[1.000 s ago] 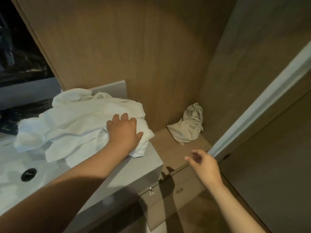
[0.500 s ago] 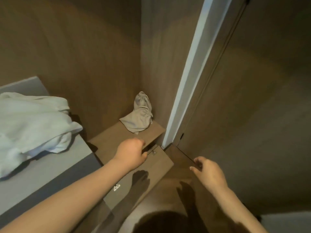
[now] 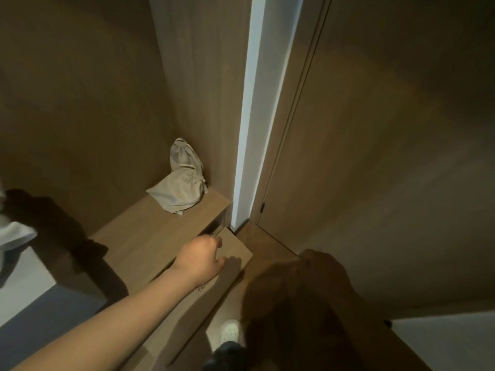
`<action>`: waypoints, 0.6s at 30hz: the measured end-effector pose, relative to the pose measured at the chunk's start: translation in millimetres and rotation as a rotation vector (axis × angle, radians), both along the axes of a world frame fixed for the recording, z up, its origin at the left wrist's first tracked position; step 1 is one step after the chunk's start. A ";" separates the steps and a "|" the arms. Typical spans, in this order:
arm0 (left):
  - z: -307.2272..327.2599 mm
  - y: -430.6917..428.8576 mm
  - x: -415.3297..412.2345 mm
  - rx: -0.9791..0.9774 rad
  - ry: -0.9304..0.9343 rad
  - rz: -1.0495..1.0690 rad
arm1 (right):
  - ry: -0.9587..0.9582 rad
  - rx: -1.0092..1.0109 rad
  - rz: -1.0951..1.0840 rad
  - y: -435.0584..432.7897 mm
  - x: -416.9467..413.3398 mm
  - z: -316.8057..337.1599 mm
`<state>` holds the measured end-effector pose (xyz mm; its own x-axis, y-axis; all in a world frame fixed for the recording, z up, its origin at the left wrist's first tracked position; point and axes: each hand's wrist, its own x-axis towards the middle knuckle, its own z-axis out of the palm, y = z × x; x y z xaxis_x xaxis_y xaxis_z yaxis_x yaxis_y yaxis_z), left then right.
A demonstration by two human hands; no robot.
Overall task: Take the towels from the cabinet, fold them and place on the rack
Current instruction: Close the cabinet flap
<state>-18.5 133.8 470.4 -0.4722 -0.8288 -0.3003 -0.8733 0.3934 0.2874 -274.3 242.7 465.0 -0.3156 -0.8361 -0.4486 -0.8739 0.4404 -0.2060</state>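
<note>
Curling over the cabinet door's (image 3: 238, 253) top edge, the left hand (image 3: 199, 259) grips it with its fingers, probably to swing it. The right hand (image 3: 321, 271) is in shadow, fingers impossible to tell. White towels (image 3: 13, 234) lie far left on the desk (image 3: 24, 279).

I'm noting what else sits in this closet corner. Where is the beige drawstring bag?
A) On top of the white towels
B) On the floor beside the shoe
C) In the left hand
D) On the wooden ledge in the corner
D: the beige drawstring bag lies on the wooden ledge, tucked against the corner walls and apart from the left hand.
</note>
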 end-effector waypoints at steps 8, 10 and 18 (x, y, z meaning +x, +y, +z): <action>-39.2 -74.1 -48.7 0.051 -0.044 0.009 | -0.083 0.034 0.033 -82.4 -39.9 -31.6; -49.4 -85.6 -57.8 0.059 -0.050 0.029 | -0.115 0.041 0.052 -102.0 -47.0 -40.1; -97.1 -106.0 -86.4 0.114 -0.093 0.154 | -0.172 0.171 0.123 -157.0 -78.2 -90.8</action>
<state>-104.9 27.8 373.3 -0.3088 -0.8469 -0.4330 -0.9454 0.2232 0.2377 -352.4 85.6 374.3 -0.1234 -0.7711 -0.6246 -0.8816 0.3741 -0.2877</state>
